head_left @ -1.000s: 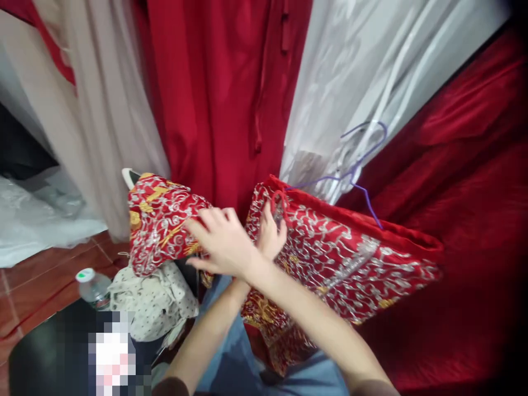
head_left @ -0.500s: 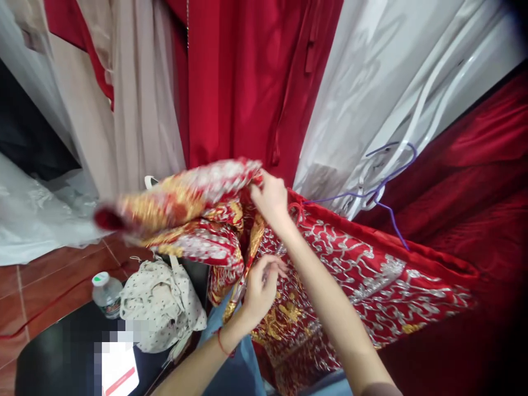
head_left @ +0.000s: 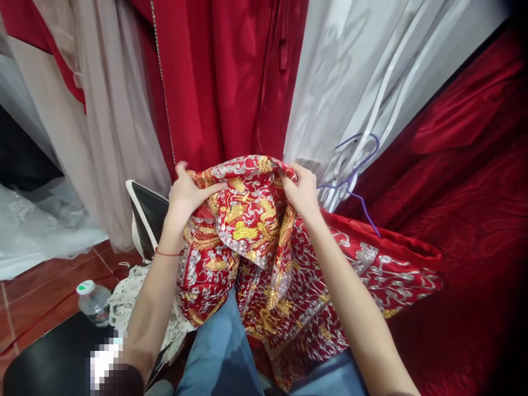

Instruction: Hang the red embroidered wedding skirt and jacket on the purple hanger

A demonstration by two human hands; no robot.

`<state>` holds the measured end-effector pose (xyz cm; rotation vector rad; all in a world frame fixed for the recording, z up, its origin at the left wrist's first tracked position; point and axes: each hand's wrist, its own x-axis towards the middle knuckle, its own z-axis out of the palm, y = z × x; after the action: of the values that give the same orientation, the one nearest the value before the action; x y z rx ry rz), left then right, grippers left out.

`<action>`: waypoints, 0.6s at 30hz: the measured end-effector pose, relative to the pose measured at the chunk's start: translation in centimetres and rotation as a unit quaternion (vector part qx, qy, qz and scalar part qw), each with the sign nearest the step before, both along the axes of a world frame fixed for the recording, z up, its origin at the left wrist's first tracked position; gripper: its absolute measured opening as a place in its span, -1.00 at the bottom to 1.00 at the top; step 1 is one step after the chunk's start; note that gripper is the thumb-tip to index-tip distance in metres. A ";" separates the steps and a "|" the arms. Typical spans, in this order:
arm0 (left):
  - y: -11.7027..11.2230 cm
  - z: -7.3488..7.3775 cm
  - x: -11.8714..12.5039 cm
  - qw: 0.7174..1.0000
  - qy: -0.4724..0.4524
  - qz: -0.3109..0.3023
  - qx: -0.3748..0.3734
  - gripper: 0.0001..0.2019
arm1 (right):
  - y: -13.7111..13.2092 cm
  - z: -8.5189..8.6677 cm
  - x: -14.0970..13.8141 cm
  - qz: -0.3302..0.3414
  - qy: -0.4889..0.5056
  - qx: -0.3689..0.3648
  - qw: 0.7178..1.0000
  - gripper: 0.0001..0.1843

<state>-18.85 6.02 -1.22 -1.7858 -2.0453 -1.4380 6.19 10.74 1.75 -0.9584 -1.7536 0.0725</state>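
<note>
We find the left hand [head_left: 187,192] closed on the upper left edge of the red embroidered garment [head_left: 247,220], with the thumb lying across the front of the cloth and the fingers curled behind it. The right hand [head_left: 301,190] pinches the upper right edge of the same fold, its fingers bunched tightly on the fabric. Both hands are raised level with each other and well apart, with the forearms angling up from the lower frame and a red string bracelet [head_left: 167,253] on the left wrist. The garment hangs between the hands, gold and silver embroidery facing us, and drapes down over the jeans [head_left: 218,352]; its lower part spreads to the right across the red cloth [head_left: 466,192]. A purple hanger [head_left: 355,176] sits just beside the right hand. At lower left we note a water bottle [head_left: 93,300] next to a white spotted bag [head_left: 124,297].
</note>
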 end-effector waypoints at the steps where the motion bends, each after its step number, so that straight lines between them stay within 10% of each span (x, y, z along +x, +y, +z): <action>1: 0.2 0.1 -0.5 0.999 0.008 -0.037 -0.024 -0.24 | 0.1 0.0 0.2 0.002 -0.002 -0.005 1.000 -0.68; 6: 0.0 3.1 0.0 0.997 0.070 0.022 0.012 -0.59 | 0.8 -0.9 1.5 0.122 -0.153 -0.045 0.980 -0.48; 12: 5.1 7.7 2.8 0.974 0.212 0.073 -0.035 -0.60 | 1.2 -3.7 0.1 -0.163 -0.342 -0.027 0.925 -0.30; 18: 9.9 7.8 4.5 0.925 0.356 0.045 -0.127 -0.64 | -3.0 -3.3 0.0 -0.151 -0.378 -0.014 0.913 -0.28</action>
<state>-14.30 15.94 6.58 -1.8797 -1.9081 -0.3882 6.22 7.71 -1.54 -1.3835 -2.2660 -0.5439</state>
